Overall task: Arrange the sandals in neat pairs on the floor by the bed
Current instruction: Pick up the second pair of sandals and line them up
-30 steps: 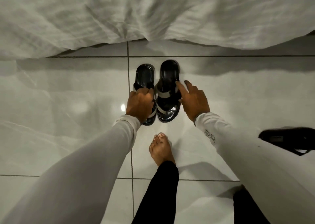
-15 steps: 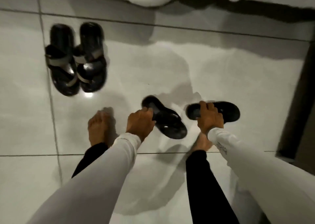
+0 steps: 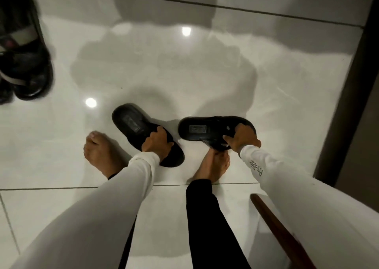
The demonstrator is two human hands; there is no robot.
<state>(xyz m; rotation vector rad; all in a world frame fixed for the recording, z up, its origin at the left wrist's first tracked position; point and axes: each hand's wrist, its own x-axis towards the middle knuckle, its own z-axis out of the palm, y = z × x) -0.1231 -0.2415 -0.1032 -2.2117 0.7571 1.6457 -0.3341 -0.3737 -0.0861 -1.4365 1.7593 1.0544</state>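
Two plain black sandals lie apart on the glossy white tile floor (image 3: 184,68). The left one (image 3: 131,123) points up-left at an angle, and my left hand (image 3: 156,143) grips its strap end. The right one (image 3: 205,129) lies crosswise with its heel to the left, and my right hand (image 3: 243,138) is closed on its strap, its near edge tipped up off the tile. A paired set of black sandals with grey straps (image 3: 22,49) stands side by side at the far left edge.
My bare feet stand on the tile, left foot (image 3: 102,156) and right foot (image 3: 214,167) just below the black sandals. A dark wall or door edge (image 3: 354,96) runs down the right. A brown wooden piece (image 3: 281,234) juts in at lower right.
My hands left the grey-strapped pair, which has shifted to the far left as the view swung right. Both hands have taken hold of the two plain black sandals.
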